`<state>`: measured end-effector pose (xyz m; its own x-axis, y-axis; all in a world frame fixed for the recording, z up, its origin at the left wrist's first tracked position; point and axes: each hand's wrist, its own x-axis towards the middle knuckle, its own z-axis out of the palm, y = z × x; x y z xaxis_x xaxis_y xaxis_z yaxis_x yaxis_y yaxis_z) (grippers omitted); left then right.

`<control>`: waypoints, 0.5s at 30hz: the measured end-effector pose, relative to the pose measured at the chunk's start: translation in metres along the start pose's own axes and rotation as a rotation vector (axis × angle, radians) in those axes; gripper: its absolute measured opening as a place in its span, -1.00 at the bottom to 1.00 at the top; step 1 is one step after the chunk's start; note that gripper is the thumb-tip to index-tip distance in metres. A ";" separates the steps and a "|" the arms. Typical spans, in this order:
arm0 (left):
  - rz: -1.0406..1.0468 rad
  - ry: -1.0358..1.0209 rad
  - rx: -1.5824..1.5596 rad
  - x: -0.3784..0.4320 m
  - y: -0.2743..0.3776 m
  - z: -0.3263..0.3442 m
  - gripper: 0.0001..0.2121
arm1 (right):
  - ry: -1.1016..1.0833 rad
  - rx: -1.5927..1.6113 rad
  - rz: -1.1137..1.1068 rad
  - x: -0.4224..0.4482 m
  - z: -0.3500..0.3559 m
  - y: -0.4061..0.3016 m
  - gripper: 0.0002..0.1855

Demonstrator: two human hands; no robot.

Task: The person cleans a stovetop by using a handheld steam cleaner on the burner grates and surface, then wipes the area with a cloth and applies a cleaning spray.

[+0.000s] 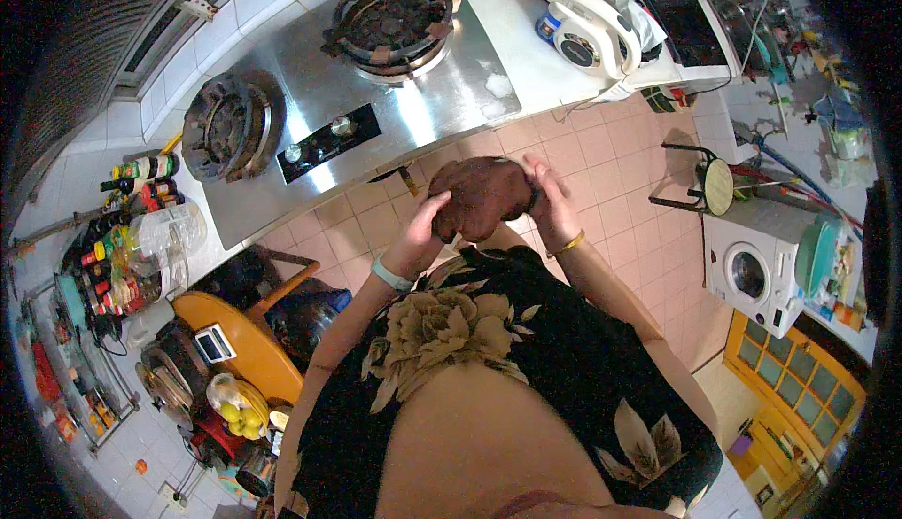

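Note:
A bunched dark brown cloth (486,195) is held in front of my body, above the tiled floor. My left hand (417,234), with a pale band at the wrist, grips its left side with the thumb on top. On the opposite side, my right hand (553,198) holds the cloth's edge, with a yellow bracelet on that wrist. The fingers beneath the cloth are hidden. Beyond my hands stands a steel gas cooktop (303,89) with two burners and a black knob panel (329,143).
A white hosed appliance (588,40) sits on the right counter (486,5). Bottles (134,237) crowd the left counter end. An orange table (239,336) bears a fruit basket (243,406). At right are a stool (717,186), a washing machine (750,265) and a glazed wooden door (796,378).

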<state>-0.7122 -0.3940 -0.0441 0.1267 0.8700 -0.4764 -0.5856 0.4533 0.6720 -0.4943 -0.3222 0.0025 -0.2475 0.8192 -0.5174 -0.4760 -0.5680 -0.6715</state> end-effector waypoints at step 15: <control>-0.057 0.056 -0.099 -0.015 0.055 0.015 -0.48 | -0.319 -0.304 0.090 0.036 -0.022 -0.064 -0.80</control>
<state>-0.7343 -0.3794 0.0086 0.1192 0.8298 -0.5451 -0.6550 0.4783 0.5849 -0.4540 -0.2578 0.0153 -0.5473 0.7220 -0.4233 -0.1826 -0.5966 -0.7815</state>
